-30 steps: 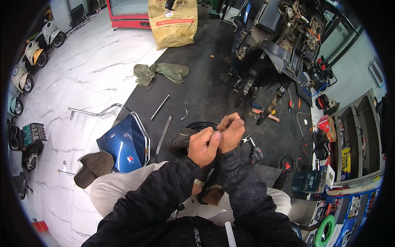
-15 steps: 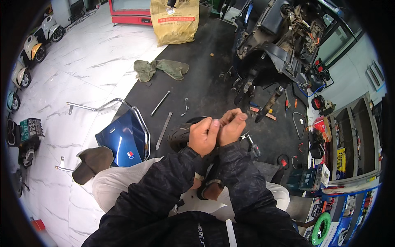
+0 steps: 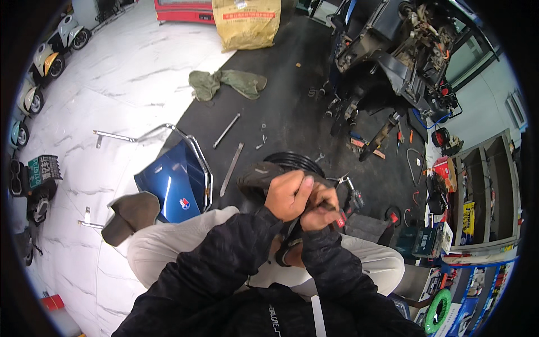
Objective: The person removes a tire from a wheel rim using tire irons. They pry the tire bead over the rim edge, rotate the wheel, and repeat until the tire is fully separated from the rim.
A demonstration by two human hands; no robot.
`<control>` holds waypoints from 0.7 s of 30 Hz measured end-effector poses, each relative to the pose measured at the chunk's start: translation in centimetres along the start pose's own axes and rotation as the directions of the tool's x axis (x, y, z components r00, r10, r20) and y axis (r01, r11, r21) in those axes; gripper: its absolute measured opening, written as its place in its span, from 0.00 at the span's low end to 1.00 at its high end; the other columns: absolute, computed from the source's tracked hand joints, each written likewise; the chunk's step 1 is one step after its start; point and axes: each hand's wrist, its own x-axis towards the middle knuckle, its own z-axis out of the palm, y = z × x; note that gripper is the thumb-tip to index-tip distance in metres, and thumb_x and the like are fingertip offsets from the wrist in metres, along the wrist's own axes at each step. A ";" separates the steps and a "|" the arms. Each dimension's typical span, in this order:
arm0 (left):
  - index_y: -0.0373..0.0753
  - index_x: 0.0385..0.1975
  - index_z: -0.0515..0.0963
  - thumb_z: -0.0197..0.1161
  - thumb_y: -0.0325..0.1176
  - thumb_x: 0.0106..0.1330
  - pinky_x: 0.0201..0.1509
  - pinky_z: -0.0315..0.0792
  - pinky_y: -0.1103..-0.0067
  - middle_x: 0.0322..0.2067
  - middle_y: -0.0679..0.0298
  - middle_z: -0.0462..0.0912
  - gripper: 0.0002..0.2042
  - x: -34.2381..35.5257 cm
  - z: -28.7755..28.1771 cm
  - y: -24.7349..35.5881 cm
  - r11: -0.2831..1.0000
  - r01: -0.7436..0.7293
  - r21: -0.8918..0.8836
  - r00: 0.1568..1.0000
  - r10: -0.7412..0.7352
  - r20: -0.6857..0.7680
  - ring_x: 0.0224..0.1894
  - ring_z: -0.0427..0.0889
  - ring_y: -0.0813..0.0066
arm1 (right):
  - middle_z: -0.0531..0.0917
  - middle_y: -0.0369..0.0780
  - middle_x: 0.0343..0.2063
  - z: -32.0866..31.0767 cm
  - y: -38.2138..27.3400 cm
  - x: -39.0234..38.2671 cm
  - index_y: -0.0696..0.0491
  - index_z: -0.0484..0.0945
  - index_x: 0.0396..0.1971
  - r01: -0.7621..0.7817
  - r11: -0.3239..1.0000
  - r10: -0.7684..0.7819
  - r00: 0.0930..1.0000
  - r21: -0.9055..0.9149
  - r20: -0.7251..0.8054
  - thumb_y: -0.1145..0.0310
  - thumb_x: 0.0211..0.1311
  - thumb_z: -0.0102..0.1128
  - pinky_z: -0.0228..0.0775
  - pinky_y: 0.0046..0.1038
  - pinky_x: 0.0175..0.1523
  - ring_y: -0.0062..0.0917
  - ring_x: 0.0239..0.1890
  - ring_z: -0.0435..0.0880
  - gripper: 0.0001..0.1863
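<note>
Close together in the middle, my left hand (image 3: pixel 288 196) and my right hand (image 3: pixel 320 209) are both closed, fingers curled in. Whatever they pinch, if anything, is hidden. Just beneath them, between my knees, lies a black tyre (image 3: pixel 255 177), partly covered by my hands and sleeves. Black ring-shaped loops (image 3: pixel 292 161) show behind it. To the right of my right hand lies a cordless power tool (image 3: pixel 356 200), dark with some red. A small wrench (image 3: pixel 320 158) rests on the dark mat beyond the tyre.
On my left lie a blue body panel (image 3: pixel 168 185), a bent chrome rail (image 3: pixel 196 151) and a brown-grey flap (image 3: pixel 132 216). A flat metal bar (image 3: pixel 232 168), a long rod (image 3: pixel 227 131) and a green cloth (image 3: pixel 227 84) lie ahead. A stripped scooter (image 3: pixel 393 62) stands far right, shelving (image 3: pixel 485 191) nearer.
The view has shifted, showing more of the loops behind the tyre. My right hand has come lower and its fingers have turned, while both hands stay closed and near each other.
</note>
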 end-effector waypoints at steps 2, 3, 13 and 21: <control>0.31 0.23 0.71 0.59 0.28 0.78 0.27 0.65 0.68 0.19 0.56 0.69 0.17 -0.4 -0.9 1.5 0.998 0.063 -0.010 0.994 -0.062 0.089 0.19 0.69 0.61 | 0.67 0.36 0.18 0.0 -0.8 -0.6 0.55 0.63 0.25 0.052 0.999 -0.052 0.998 0.009 0.021 0.21 0.73 0.38 0.58 0.28 0.28 0.24 0.21 0.66 0.45; 0.31 0.23 0.70 0.60 0.29 0.78 0.28 0.66 0.68 0.19 0.56 0.69 0.17 -0.1 -1.3 2.2 0.996 0.084 -0.004 0.989 -0.083 0.124 0.19 0.69 0.61 | 0.67 0.36 0.18 -0.1 -1.3 -0.7 0.56 0.63 0.25 0.014 1.000 -0.014 1.000 0.005 0.003 0.20 0.72 0.40 0.58 0.28 0.29 0.23 0.21 0.65 0.45; 0.24 0.54 0.80 0.56 0.37 0.80 0.45 0.82 0.71 0.45 0.49 0.87 0.19 7.8 -4.8 2.9 0.564 0.610 0.557 0.070 -0.738 0.671 0.47 0.87 0.65 | 0.64 0.35 0.20 -0.4 -3.3 -1.3 0.54 0.63 0.27 -0.083 0.996 0.084 0.996 -0.034 0.017 0.19 0.70 0.42 0.59 0.30 0.36 0.23 0.25 0.62 0.45; 0.20 0.46 0.78 0.50 0.29 0.77 0.27 0.82 0.80 0.34 0.49 0.88 0.15 9.0 -2.7 0.5 -0.104 0.657 0.746 -0.552 -0.740 0.383 0.27 0.87 0.68 | 0.65 0.36 0.25 -1.1 -5.3 -1.0 0.57 0.64 0.30 -0.189 0.978 0.202 0.961 -0.085 0.187 0.22 0.73 0.43 0.58 0.29 0.38 0.23 0.30 0.63 0.43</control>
